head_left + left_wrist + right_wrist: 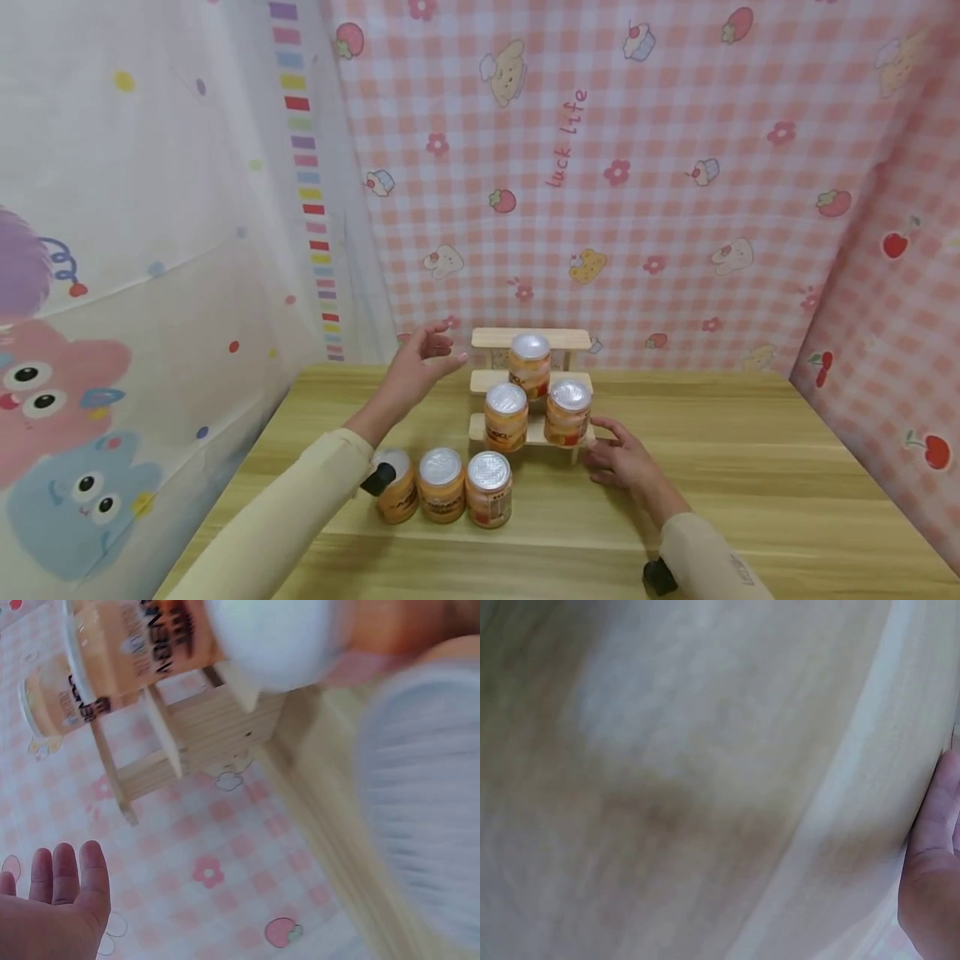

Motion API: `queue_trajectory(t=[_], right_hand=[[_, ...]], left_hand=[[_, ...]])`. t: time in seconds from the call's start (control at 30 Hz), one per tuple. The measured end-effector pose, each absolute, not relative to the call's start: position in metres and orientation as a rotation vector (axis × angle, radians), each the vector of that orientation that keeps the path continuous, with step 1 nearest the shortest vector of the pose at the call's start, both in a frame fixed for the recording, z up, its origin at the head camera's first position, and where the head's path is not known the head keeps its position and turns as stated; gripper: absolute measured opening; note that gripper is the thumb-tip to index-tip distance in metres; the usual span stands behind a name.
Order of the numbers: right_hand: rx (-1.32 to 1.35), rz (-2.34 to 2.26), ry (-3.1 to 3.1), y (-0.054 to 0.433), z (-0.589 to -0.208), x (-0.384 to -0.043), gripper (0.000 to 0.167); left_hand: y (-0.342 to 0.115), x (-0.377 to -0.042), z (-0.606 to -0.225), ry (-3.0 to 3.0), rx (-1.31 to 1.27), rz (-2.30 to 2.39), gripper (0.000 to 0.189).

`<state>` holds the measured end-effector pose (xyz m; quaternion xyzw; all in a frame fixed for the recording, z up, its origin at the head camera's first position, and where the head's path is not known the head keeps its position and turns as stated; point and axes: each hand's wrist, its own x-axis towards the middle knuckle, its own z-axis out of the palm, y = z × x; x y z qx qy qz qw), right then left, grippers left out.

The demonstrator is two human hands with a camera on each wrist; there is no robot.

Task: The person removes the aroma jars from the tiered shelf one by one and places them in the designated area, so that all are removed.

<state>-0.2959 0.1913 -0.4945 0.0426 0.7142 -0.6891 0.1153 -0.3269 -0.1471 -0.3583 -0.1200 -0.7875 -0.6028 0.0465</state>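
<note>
A small three-tier wooden shelf rack [491, 382] bears three orange jars with silvery lids. One jar [529, 368] stands on the middle tier. Below it, a left jar [506, 419] and a right jar [567, 416] sit on the lowest tier. My left hand [416, 373] hovers left of the rack, fingers extended and holding nothing; in the left wrist view the same hand [71, 900] is apart from the rack. Beside the rack's lower right end, my right hand [630, 465] has loosely bent fingers near the tier; whether they touch it is unclear.
Three more such jars, a left one [397, 498], a middle one [441, 492] and a right one [490, 497], stand in a row before the rack on the wooden table [712, 467]. My left forearm passes over the leftmost. A pink checked cloth [675, 225] hangs behind.
</note>
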Motion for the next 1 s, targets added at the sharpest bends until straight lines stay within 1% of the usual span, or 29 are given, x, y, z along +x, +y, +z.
queue_trajectory(t=[0.17, 0.33, 0.67, 0.8, 0.93, 1.0], right_hand=[[0.109, -2.008, 2.085, 0.192, -0.491, -0.294, 0.050], [0.130, -1.993, 2.099, 0.192, -0.488, -0.292, 0.048], [0.134, -1.987, 2.161, 0.204, -0.483, -0.291, 0.050], [0.115, -1.992, 2.226, 0.212, -0.466, -0.298, 0.055], [0.088, -2.007, 2.246, 0.212, -0.435, -0.309, 0.062], [0.073, -2.019, 2.268, 0.210, -0.418, -0.315, 0.062]], left_hand=[[-0.139, -0.343, -0.349, -2.356, -0.366, -1.880, 0.059], [-0.136, -0.361, -0.345, -2.382, -0.325, -1.849, 0.063], [-0.139, -0.388, -0.351, -2.506, -0.228, -1.801, 0.067], [-0.138, -0.397, -0.356, -2.544, -0.215, -1.802, 0.067], [-0.135, -0.402, -0.358, -2.552, -0.223, -1.814, 0.063], [-0.133, -0.403, -0.359, -2.553, -0.238, -1.826, 0.061]])
